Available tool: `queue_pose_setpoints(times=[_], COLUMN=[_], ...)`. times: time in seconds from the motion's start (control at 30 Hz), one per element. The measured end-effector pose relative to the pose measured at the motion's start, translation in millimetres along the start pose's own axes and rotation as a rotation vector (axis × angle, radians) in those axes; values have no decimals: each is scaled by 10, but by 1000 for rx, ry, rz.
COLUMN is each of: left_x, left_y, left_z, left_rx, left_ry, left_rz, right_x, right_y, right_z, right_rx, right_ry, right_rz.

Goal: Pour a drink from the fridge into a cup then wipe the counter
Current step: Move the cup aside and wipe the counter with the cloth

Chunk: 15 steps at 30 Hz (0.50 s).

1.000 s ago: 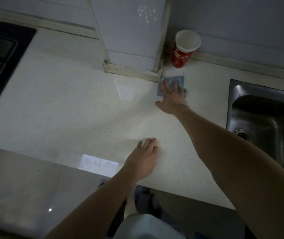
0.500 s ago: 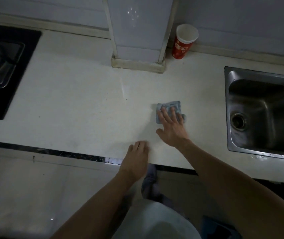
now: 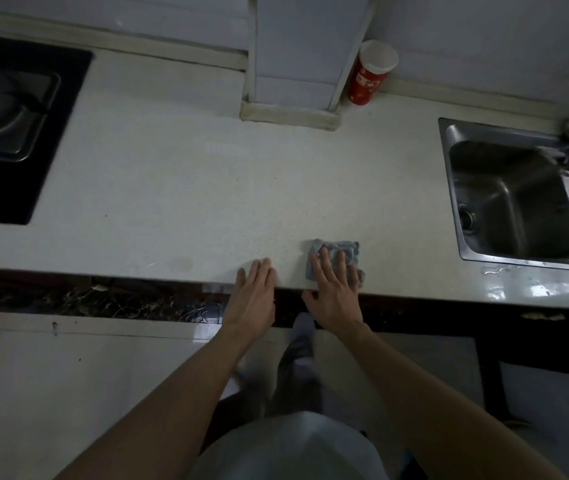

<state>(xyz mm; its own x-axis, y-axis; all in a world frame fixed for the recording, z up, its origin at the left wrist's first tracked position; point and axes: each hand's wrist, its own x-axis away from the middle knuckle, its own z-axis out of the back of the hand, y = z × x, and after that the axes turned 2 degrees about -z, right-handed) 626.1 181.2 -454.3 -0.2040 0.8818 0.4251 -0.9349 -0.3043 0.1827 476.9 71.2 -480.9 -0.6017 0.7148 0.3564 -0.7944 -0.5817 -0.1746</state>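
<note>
We press our right hand (image 3: 336, 296) flat, grip spread, on the crumpled blue-grey cloth (image 3: 345, 251) near the front edge of the pale speckled bench (image 3: 189, 188). Our left hand (image 3: 254, 296) rests flat just beside it, grip apart. The red paper cup (image 3: 369, 79) stands upright against the back wall.
</note>
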Motion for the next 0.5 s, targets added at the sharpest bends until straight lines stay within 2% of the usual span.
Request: queue_pose_setpoints(times=[0.23,0.5], left_x=[-27,-39], left_y=[-157,-97], left_z=[56,80], left_rx=[145,97], left_ry=[-45,-74], left_rz=[-58,-28], right_x=[83,-14], right_y=[-465,-404], right_z=[-62,-24], right_rx=[6,0], right_ry=[-68,-91], right_rz=[32,95])
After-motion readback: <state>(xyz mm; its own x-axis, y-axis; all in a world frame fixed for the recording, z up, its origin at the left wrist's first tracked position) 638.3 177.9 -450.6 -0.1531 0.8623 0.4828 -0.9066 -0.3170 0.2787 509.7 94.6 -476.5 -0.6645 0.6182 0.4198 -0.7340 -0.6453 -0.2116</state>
